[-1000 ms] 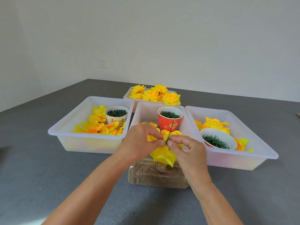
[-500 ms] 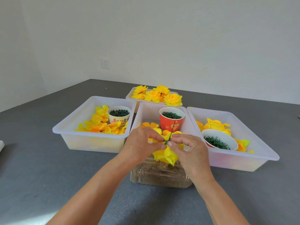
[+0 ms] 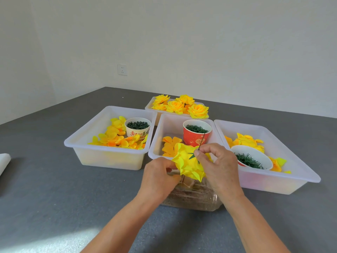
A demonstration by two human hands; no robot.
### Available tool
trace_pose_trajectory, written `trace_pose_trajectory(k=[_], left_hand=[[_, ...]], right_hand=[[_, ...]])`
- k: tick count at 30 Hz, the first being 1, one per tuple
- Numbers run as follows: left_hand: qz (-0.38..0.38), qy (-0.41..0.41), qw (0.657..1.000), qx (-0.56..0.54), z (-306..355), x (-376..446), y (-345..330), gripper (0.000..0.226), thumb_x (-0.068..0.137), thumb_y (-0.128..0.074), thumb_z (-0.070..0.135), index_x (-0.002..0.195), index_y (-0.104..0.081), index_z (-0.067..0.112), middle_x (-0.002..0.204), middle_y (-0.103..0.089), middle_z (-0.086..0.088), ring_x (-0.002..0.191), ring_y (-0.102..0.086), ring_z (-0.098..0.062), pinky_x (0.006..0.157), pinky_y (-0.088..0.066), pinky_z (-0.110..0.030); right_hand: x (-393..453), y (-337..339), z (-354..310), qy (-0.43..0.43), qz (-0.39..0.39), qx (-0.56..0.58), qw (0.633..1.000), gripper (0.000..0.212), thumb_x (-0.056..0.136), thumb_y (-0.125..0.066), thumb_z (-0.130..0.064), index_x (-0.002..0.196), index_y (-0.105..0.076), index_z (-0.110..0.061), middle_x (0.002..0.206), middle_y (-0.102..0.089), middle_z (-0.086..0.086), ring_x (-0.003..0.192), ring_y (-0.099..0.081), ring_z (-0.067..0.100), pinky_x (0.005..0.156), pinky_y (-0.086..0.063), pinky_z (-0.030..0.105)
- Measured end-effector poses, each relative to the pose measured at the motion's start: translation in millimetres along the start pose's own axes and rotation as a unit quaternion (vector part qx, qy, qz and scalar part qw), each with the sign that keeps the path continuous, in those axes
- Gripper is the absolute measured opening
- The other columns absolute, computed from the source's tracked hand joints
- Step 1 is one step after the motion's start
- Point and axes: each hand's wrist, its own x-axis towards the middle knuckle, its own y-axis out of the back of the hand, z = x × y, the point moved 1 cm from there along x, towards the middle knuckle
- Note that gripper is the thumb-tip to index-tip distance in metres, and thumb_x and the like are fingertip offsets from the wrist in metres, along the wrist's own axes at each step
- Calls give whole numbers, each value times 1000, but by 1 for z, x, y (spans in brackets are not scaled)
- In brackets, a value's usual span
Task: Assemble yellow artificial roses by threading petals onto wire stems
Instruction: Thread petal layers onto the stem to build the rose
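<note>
1. Pinching the wire stem, the right hand works just before the red cup.
2. Left hand grips the yellow rose from beneath; its fingertips are hidden by petals.

left hand curled, right hand pinching — forearms converging

A bare workroom set up for piecework, by the look of it: plain white walls, one wall socket, and a wide grey bench. White plastic bins hold sorted yellow petals, paper cups hold green parts, and a tray at the back holds finished roses.
</note>
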Motion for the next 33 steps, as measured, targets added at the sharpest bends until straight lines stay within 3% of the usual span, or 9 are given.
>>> trace_pose_trajectory(k=[3,6,10,14,22,24,27,30,33], left_hand=[[-34,11,999,-26,0,3,-4,10,65,-80,17,71,-72,15,72,-70,0,72,-64,-17,69,-52,-32],[-70,44,990,-115,3,3,-8,14,62,-83,18,72,-73,18,72,-71,2,72,-66,-15,71,-52,-33],[-77,120,957,-254,7,4,-13,20,61,-78,-2,74,-73,12,71,-73,-3,70,-66,-15,75,-54,-36],[-86,131,925,-347,9,7,-14,26,62,-72,-12,84,-72,1,75,-72,-13,71,-65,-23,76,-55,-39],[-129,73,943,-297,7,13,-14,14,70,-74,-4,83,-72,2,74,-73,-5,68,-65,-14,77,-55,-35],[-131,54,955,-261,4,15,-14,12,71,-74,-1,77,-72,9,74,-73,-2,70,-66,-18,76,-55,-33],[-138,47,961,-235,0,19,-15,13,72,-77,4,83,-70,8,84,-72,-12,83,-67,-34,82,-55,-42],[-143,34,968,-204,-4,21,-16,17,70,-79,6,76,-71,20,76,-73,3,76,-68,-15,76,-56,-32],[-154,30,963,-218,-3,21,-16,21,70,-78,3,88,-69,10,86,-73,-9,85,-68,-29,83,-54,-44]], right_hand=[[4,2,-2,-3,5,6,1000,23,79,-72,-14,64,-62,-28,73,-64,-16,78,-58,-1,68,-37,4],[6,2,-3,-16,9,18,1000,26,79,-72,-14,62,-61,-30,70,-64,-19,75,-56,-6,66,-37,3],[5,3,-7,-6,0,9,1000,22,79,-71,-14,65,-62,-27,73,-65,-15,78,-57,-2,67,-39,5],[7,6,-11,3,-9,-2,1000,15,80,-71,-14,67,-65,-20,72,-65,-13,77,-57,0,63,-37,4],[9,11,-14,-5,-28,4,1000,20,81,-69,-13,64,-63,-21,70,-65,-9,73,-56,4,62,-37,6],[10,12,-15,-4,-20,7,1000,23,81,-69,-13,62,-62,-24,69,-65,-10,72,-57,4,61,-38,7],[16,14,-18,-1,-12,5,1000,25,81,-70,-15,61,-61,-27,69,-66,-9,70,-58,7,62,-40,12],[19,14,-19,-8,-8,7,1000,21,81,-70,-14,62,-63,-23,70,-66,-8,72,-59,11,65,-41,14],[21,14,-18,-7,-12,6,1000,20,80,-70,-14,63,-64,-21,70,-67,-7,73,-60,10,68,-44,20]])
